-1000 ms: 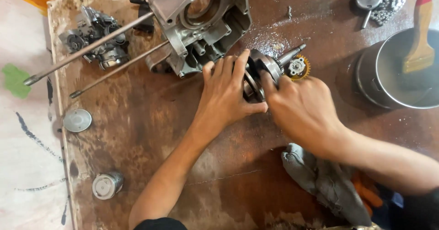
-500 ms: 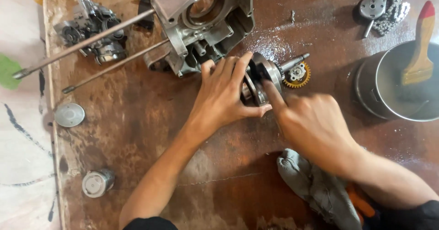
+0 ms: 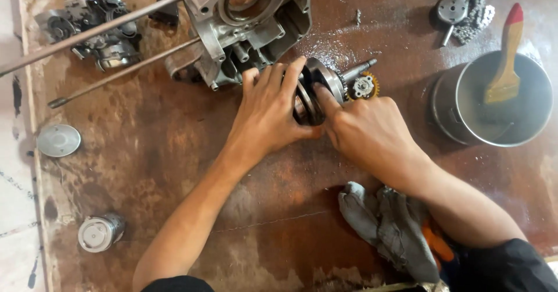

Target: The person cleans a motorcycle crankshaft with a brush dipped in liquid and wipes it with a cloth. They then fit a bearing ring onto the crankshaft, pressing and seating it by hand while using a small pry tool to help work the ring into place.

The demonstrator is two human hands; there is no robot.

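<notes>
The left hand [image 3: 270, 112] curls loosely over the crankshaft [image 3: 318, 88], fingers spread across its round webs and thumb tucked beneath. The right hand [image 3: 366, 132] is half closed, its index finger pressed between the webs. The crankshaft lies on the wet brown surface [image 3: 174, 152], between both hands, just beside the grey engine crankcase [image 3: 244, 24].

My worktop [image 3: 174, 170] is a worn brown board, stained dark with oil and scuffed pale in patches, its left edge chipped. Beyond that edge I see a pale floor [image 3: 11, 181] with dark smudges. The light is even and soft.
</notes>
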